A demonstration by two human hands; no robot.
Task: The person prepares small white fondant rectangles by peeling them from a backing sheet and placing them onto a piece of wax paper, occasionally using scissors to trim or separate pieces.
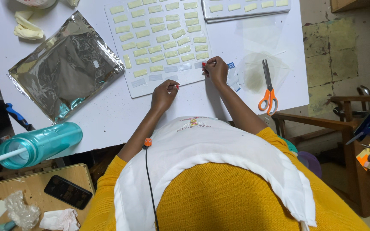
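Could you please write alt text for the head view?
Seen from above, a person's left hand and right hand work at the near edge of a white tray of pale yellow pieces on a white table. Orange-handled scissors lie right, a silver foil bag left.

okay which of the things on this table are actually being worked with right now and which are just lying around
In use:
left hand
right hand
white tray of pale yellow pieces

Lying about:
orange-handled scissors
silver foil bag
teal water bottle
black phone
second tray
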